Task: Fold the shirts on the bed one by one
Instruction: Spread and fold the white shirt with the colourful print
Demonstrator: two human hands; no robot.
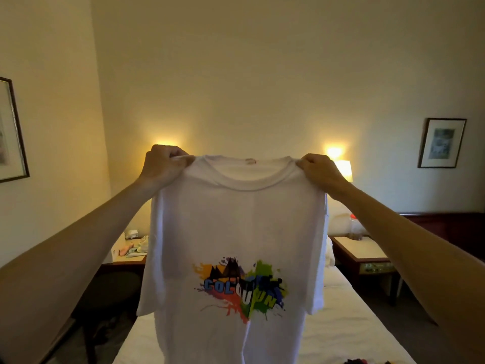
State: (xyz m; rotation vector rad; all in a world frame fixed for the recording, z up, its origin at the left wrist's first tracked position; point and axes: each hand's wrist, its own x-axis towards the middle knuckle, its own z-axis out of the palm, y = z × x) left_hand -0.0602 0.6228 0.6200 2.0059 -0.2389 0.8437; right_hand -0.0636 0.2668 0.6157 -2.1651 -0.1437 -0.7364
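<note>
White shirt (236,232) held up above bed (341,324), hanging full length. Left hand (160,164) fingers (181,160) curled, pinching left shoulder seam; right hand (319,169) fingers pinching right shoulder seam. Collar between hands. Multicoloured splash print (240,290) on lower front; fabric lightly creased.

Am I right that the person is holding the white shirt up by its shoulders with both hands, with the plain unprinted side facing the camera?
Not quite. The head view shows the left hand and right hand holding the white shirt up by its shoulders, but the side facing the camera carries a colourful splash print; it is not plain.
</note>
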